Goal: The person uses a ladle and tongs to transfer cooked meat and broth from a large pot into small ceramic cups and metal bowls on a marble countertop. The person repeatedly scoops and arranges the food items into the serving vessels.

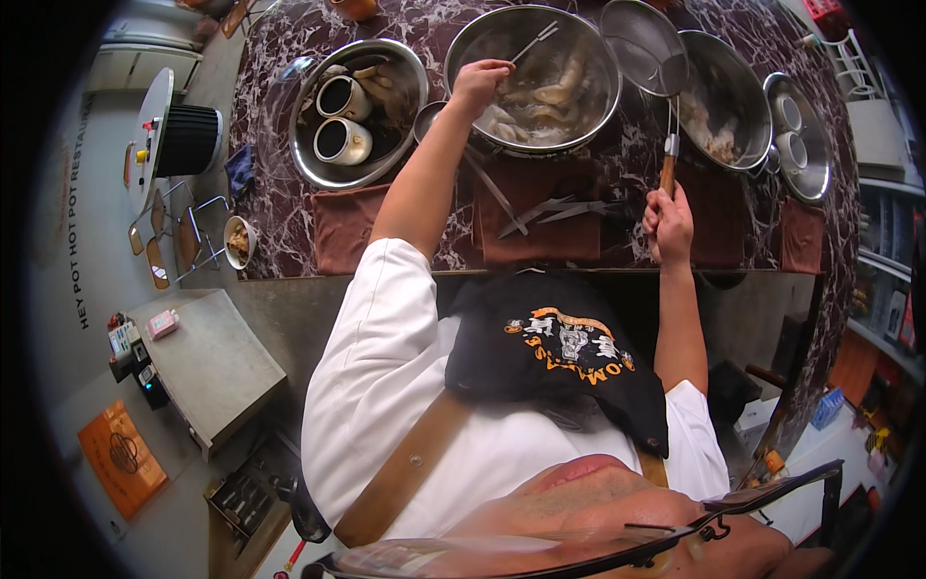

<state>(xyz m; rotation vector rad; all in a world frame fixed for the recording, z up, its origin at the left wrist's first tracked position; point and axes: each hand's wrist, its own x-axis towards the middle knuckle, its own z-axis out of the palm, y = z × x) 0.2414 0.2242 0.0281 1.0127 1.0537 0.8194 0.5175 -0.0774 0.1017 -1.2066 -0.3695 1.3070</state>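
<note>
My left hand (480,85) is closed on the end of a thin metal two-pronged fork (534,45) with a twisted shaft. It hangs over a large steel pot (615,101) of cloudy liquid with pale pieces of food (561,83) in it. My right hand (669,221) grips the wooden handle of a round wire-mesh strainer (640,47), raised between this pot and a second steel pot (759,152) that also holds pale food. Several scissors (539,216) lie on a brown cloth (539,246) between my forearms.
On the marble-patterned table (282,253), a steel basin (307,170) at left holds two white containers and food pieces. Another steel basin (817,181) with two white cups stands at right. A small bowl of food (240,242) is at the left edge. More brown cloths (347,231) lie along the near edge.
</note>
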